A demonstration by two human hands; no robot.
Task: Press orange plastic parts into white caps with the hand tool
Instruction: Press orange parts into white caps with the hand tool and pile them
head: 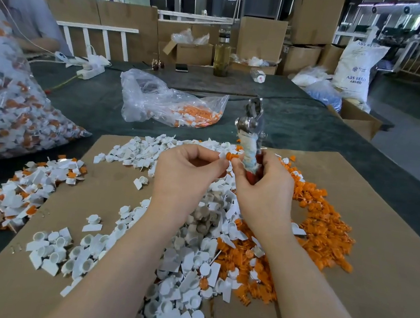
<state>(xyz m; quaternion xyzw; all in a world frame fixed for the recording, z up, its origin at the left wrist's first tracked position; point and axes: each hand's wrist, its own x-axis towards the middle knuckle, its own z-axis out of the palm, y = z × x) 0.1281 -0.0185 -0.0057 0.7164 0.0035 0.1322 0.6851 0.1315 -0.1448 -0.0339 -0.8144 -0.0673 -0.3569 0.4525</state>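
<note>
- Left hand (189, 167) raised over the desk (299, 122), fingertips pinching a white cap (221, 156) with an orange part (231, 156) at its mouth.
- Right hand (263, 183) wrapped round the hand tool (249, 134); lower handles hidden in the palm.
- How deep the part sits: unclear.

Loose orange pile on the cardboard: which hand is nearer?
Right. The right hand, gripping the hand tool, hovers beside the orange pile; the left hand is farther left, above white caps.
</note>
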